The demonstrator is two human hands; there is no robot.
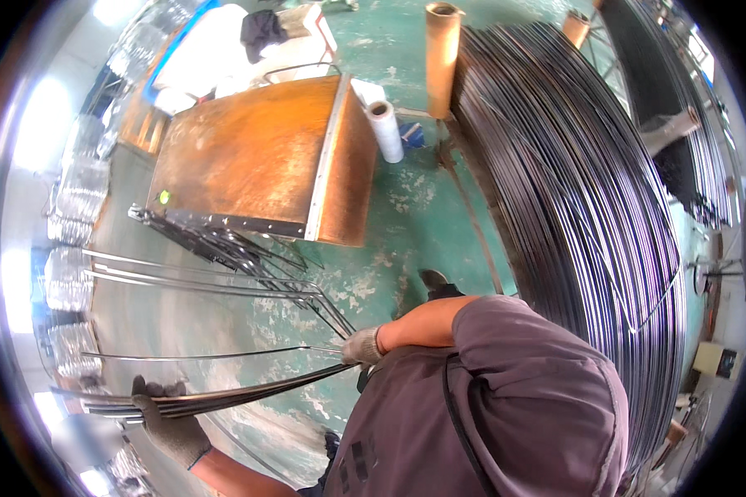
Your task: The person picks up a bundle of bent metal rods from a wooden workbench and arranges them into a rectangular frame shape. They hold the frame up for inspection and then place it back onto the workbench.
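Observation:
A bundle of long, thin dark metal rods (253, 399) stretches across my front at the lower left. My left hand (172, 432), in a grey knit glove, is closed around the bundle near its far-left end. Close to my body, my right hand (361, 347), gloved in lighter grey, is closed at the bundle's other end. One separate thin rod (215, 357) also runs to the right hand. Bent metal rods (215, 287) reach toward that hand from beyond; whether it touches them I cannot tell.
Ahead stands a worn wooden table (249, 157) with a metal edge strip. A large stack of long metal rods (572, 190) fills the right side. Between them are a cardboard tube (443, 62) and a white film roll (385, 132). Wrapped bundles (68, 280) line the far left.

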